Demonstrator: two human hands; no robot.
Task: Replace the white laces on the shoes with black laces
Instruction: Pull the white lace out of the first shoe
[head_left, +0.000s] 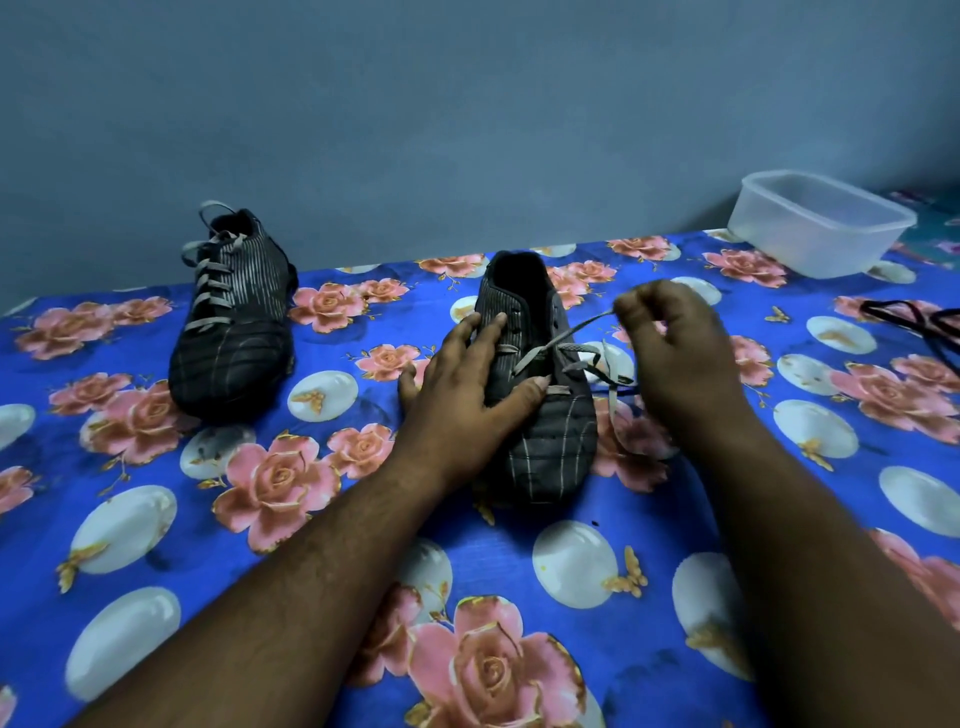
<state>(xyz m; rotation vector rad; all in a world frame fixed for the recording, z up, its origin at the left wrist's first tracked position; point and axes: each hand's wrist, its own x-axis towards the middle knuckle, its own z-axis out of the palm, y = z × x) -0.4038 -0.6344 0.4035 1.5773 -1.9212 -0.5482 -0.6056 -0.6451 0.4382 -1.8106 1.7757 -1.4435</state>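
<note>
Your left hand (467, 384) lies flat with straight fingers on the near shoe (540, 395) at the bench's (363, 545) middle, your right hand (675, 353) pinches its half-unthreaded white lace (566, 338), the second shoe (234, 322) stands far left, and black laces (914, 325) lie at the right edge.

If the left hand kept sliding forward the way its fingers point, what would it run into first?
Probably the open collar of the near shoe that the left hand presses on; beyond it lies bare tablecloth, then the wall, though depth is uncertain.
</note>
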